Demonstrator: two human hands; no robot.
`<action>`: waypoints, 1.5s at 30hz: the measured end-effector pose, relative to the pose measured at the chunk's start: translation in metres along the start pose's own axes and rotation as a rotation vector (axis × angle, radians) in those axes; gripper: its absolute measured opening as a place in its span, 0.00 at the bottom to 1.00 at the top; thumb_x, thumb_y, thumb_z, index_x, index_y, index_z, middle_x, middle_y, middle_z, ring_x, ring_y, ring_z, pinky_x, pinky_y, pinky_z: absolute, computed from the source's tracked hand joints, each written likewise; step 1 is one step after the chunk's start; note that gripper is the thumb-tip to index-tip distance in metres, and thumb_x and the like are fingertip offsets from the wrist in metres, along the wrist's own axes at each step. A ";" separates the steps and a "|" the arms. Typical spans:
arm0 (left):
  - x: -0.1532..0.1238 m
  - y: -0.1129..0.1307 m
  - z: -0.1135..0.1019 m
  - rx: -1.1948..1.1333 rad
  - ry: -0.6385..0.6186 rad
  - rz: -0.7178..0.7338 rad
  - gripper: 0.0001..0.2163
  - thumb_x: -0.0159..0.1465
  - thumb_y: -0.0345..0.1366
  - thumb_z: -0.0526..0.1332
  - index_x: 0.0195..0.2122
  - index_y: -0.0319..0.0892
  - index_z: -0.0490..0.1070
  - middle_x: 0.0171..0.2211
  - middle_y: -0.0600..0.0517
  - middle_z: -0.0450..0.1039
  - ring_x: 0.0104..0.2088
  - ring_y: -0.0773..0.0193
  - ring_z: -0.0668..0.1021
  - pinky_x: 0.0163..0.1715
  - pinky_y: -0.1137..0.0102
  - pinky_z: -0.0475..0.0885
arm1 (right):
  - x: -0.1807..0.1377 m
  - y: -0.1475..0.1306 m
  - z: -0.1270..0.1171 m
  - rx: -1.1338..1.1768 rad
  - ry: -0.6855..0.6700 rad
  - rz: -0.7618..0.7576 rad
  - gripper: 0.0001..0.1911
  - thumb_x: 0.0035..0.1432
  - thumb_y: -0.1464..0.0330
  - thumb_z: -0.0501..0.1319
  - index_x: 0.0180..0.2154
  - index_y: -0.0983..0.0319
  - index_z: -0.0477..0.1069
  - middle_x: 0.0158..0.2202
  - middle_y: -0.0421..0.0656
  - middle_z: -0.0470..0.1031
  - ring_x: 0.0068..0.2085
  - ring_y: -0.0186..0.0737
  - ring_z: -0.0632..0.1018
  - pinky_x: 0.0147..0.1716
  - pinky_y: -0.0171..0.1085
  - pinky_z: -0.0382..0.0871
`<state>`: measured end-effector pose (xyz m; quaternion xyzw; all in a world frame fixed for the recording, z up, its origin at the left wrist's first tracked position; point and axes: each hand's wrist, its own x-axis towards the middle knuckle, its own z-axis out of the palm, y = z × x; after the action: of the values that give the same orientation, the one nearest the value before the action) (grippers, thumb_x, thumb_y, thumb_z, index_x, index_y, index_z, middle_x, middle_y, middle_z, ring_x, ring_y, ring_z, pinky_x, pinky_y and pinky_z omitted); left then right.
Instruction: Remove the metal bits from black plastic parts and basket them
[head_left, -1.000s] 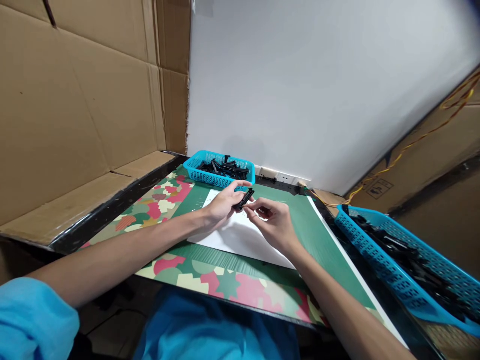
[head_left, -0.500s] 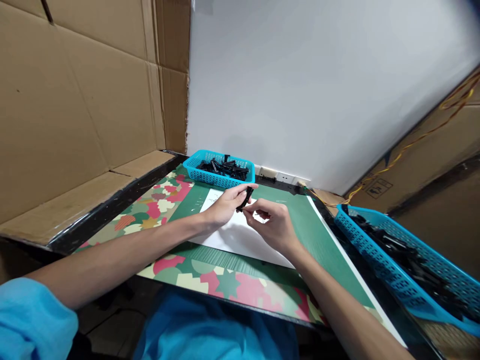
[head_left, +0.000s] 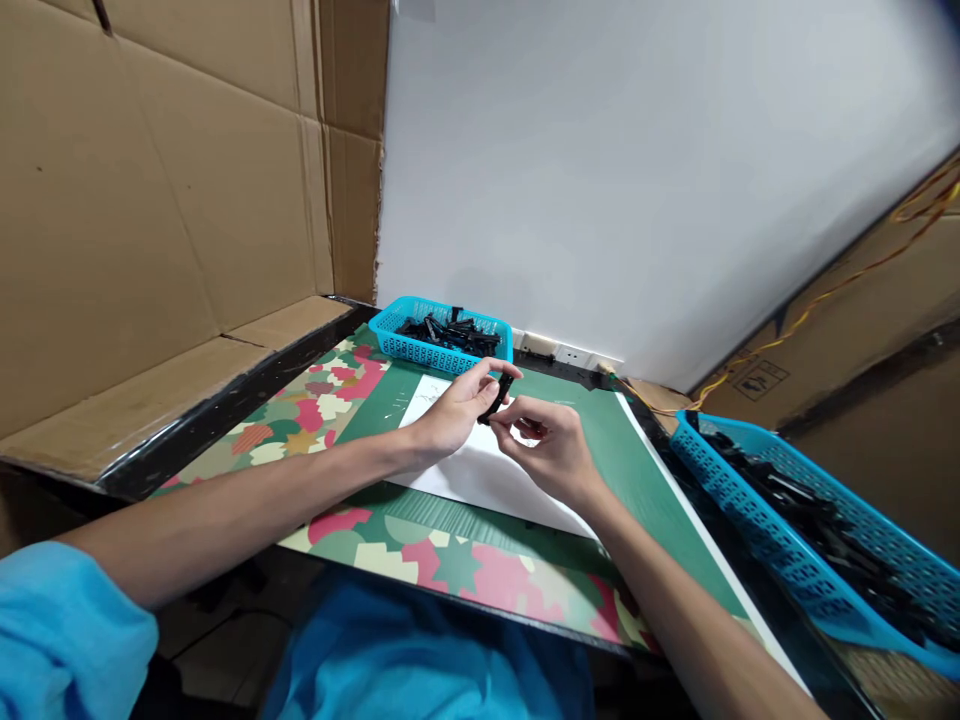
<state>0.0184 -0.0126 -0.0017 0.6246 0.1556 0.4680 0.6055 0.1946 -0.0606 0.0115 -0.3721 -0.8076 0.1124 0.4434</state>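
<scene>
My left hand (head_left: 456,408) grips a small, narrow black part (head_left: 497,397) between thumb and fingers, holding it tilted above the white sheet. At the part's lower end, my right hand (head_left: 546,440) has thumb and index finger pinched together. Whether the right fingertips hold the part itself or some tiny piece on it is too small to tell. Under both hands lies a white sheet of paper (head_left: 480,480), with faint dark marks near its far left corner.
A blue basket (head_left: 420,354) of black parts stands at the back of the patterned green mat (head_left: 637,480). Another blue basket (head_left: 780,560) with similar parts is on the right. Wall sockets (head_left: 571,355) and a yellow cable (head_left: 806,318) are behind. Cardboard (head_left: 165,200) walls the left.
The black part in my left hand has turned slightly and shows more of its length. My right hand stays pinched at its lower end. The view has shifted a little.
</scene>
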 end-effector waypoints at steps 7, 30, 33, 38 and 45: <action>-0.005 0.003 0.011 -0.127 0.027 -0.078 0.13 0.73 0.45 0.62 0.54 0.47 0.66 0.35 0.54 0.68 0.34 0.64 0.76 0.39 0.67 0.69 | 0.000 -0.005 -0.002 0.104 -0.019 0.009 0.05 0.60 0.74 0.64 0.31 0.62 0.77 0.26 0.38 0.70 0.26 0.31 0.60 0.25 0.34 0.55; -0.004 0.011 0.008 -0.133 0.024 -0.106 0.16 0.72 0.46 0.64 0.54 0.46 0.65 0.37 0.53 0.69 0.35 0.65 0.72 0.37 0.70 0.64 | -0.001 -0.003 -0.011 0.126 -0.033 0.084 0.11 0.64 0.62 0.69 0.33 0.62 0.82 0.22 0.38 0.68 0.24 0.31 0.59 0.23 0.35 0.52; -0.003 0.011 0.007 -0.111 0.023 -0.092 0.15 0.72 0.46 0.64 0.54 0.46 0.65 0.37 0.53 0.69 0.35 0.65 0.72 0.38 0.69 0.64 | 0.000 -0.003 -0.013 0.106 -0.035 0.076 0.12 0.65 0.61 0.69 0.33 0.62 0.82 0.22 0.38 0.68 0.24 0.32 0.59 0.22 0.35 0.53; 0.000 0.005 0.002 -0.068 0.012 -0.034 0.15 0.73 0.47 0.63 0.55 0.47 0.66 0.37 0.53 0.69 0.35 0.65 0.72 0.38 0.69 0.65 | 0.001 -0.005 -0.013 0.074 -0.046 0.067 0.11 0.65 0.63 0.68 0.32 0.62 0.81 0.22 0.38 0.68 0.23 0.31 0.59 0.22 0.35 0.53; -0.001 0.002 0.000 0.068 -0.018 0.098 0.16 0.75 0.50 0.60 0.57 0.48 0.65 0.41 0.51 0.70 0.41 0.61 0.73 0.41 0.67 0.67 | 0.002 -0.007 -0.010 0.028 0.012 -0.006 0.06 0.62 0.70 0.66 0.32 0.61 0.79 0.22 0.37 0.69 0.23 0.31 0.61 0.23 0.35 0.56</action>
<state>0.0175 -0.0143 -0.0006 0.6558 0.1352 0.4857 0.5618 0.1987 -0.0659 0.0219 -0.3641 -0.8044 0.1199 0.4539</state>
